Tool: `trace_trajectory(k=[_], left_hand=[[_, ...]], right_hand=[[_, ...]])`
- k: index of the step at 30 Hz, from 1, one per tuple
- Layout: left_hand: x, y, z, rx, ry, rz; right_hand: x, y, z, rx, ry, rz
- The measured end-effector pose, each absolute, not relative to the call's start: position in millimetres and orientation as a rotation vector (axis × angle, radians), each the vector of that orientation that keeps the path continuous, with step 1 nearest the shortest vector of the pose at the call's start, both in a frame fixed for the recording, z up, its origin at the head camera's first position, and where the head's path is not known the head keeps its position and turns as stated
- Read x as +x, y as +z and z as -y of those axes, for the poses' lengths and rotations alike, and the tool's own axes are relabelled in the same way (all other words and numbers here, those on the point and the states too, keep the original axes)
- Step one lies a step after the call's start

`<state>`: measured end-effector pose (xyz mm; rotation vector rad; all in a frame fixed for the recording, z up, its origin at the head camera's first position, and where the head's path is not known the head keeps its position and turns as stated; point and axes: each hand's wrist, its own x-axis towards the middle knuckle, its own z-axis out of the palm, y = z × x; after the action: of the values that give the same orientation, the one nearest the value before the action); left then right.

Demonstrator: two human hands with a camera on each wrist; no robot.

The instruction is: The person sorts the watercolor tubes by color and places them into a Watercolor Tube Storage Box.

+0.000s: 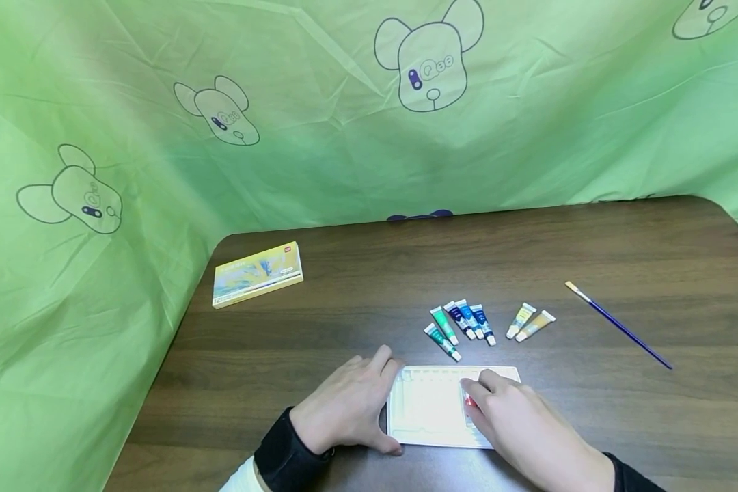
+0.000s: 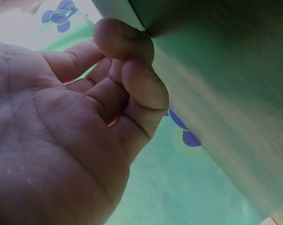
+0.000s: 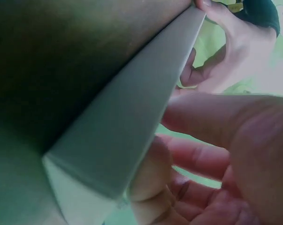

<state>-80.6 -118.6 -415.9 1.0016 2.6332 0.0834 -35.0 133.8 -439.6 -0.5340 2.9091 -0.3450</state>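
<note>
Dark wood table carries a white paint tray at its near edge. Left hand grips the tray's left edge, fingers curled; right hand pinches a red tube over the tray's right side. Seven paint tubes lie just beyond.

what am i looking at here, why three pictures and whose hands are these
No machine here: a person wears three cameras. The wide picture comes from the head, the two close blurry ones from each wrist. On the dark wooden table lie seven paint tubes, a paintbrush and a yellow paint box, with green bear-print cloth behind. The left hand steadies the left edge of a white tray. The right hand rests on its right side, fingers at something small and red; what it is, I cannot tell.
</note>
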Motion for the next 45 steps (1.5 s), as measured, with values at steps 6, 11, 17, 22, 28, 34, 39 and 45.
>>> trace_trajectory(k=[6,11,17,22,28,34,39,45], left_hand=[[-81.0,-416.8,117.8,1.005,0.078,-2.631],[-81.3,-417.2,116.9,1.003,0.067,-2.628],[-81.4,-416.9,117.1,1.001,0.061,-2.629],[-80.9,-417.5,117.5,1.004,0.064,-2.631],[-81.1,-417.3,117.6,0.998,0.061,-2.622],[-81.5,-415.8,117.5,0.998,0.063,-2.616],[-81.6,-415.7,117.5,0.996,0.066,-2.617],[-80.5,-417.1,119.0,1.007,0.075,-2.628]], right_hand=[[-36.5,-440.5,-132.1,-0.582,-0.311,-2.971],[-36.4,-441.3,-132.6,-0.571,-0.328,-2.975],[-36.4,-442.5,-134.8,-0.575,-0.390,-2.993],[-34.3,-444.4,-138.5,-0.619,-0.470,-3.083],[-38.5,-436.7,-145.4,-0.592,-0.514,-3.060],[-51.4,-429.1,-167.2,-0.624,-0.525,-3.201],[-65.9,-424.6,-188.2,-0.560,-0.523,-3.237],[-77.9,-424.3,-207.0,-0.482,-0.474,-3.256]])
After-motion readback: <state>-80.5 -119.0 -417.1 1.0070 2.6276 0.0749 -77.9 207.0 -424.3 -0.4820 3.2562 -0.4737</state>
